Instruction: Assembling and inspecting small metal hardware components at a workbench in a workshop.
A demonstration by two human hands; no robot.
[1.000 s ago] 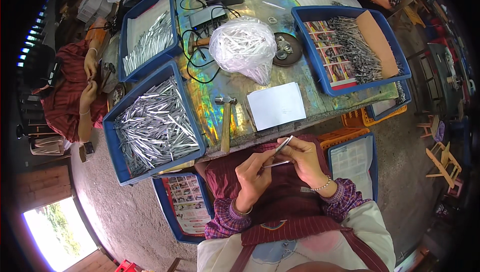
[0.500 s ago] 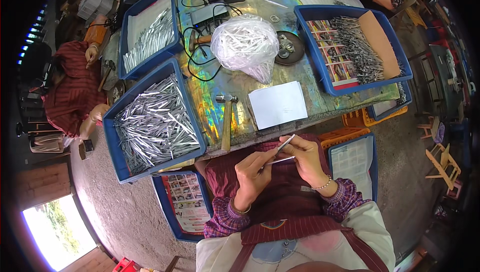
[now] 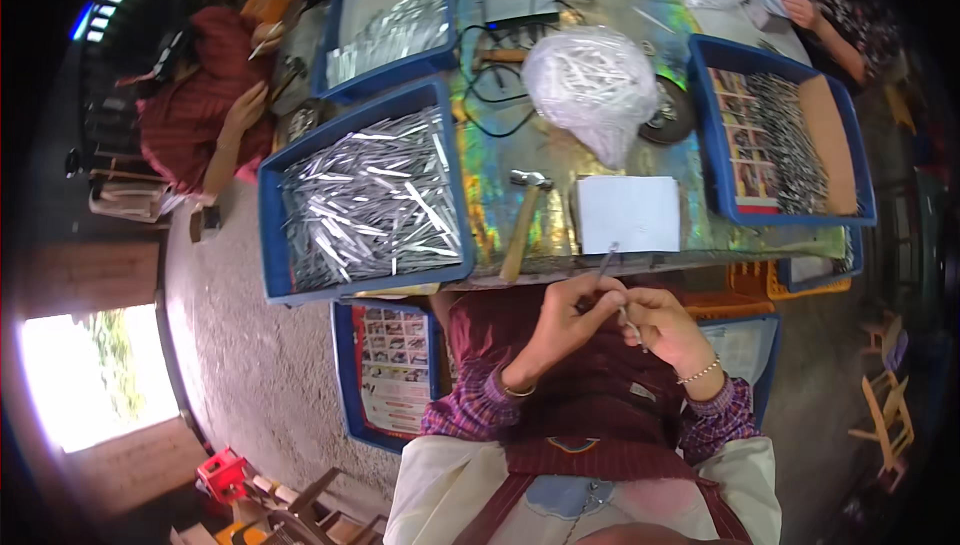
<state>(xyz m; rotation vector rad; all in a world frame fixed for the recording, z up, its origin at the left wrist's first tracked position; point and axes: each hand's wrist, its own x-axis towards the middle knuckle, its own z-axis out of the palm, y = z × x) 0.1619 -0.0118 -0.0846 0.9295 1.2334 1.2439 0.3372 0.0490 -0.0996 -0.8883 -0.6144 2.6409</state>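
Note:
My left hand [image 3: 570, 323] is closed, its fingertips pinched together in front of my apron. From its fingers a slim silvery metal piece [image 3: 607, 258] points up toward the table edge. Pressed close against it, my right hand [image 3: 668, 332] is also closed, gripping a second slim metal piece [image 3: 632, 327] that slants down between its fingers. Both pieces are mostly covered by fingers and slightly blurred, so their exact kind is unclear. Just beyond the hands lies a stack of white paper [image 3: 630, 213] on the table.
Left of the paper lies a hammer [image 3: 524, 220]. A blue tray [image 3: 467, 245] heaped with slim metal pieces stands on the left, another blue tray [image 3: 700, 125] on the right. A filled plastic bag [image 3: 590, 85] sits mid-table. Co-workers [image 3: 205, 115] work at the left and far right.
My view has shifted, so the table appears farther right. Both hands have drawn together; the metal pieces, longer in sight before, are now mostly covered by fingers. The left co-worker's hands have moved.

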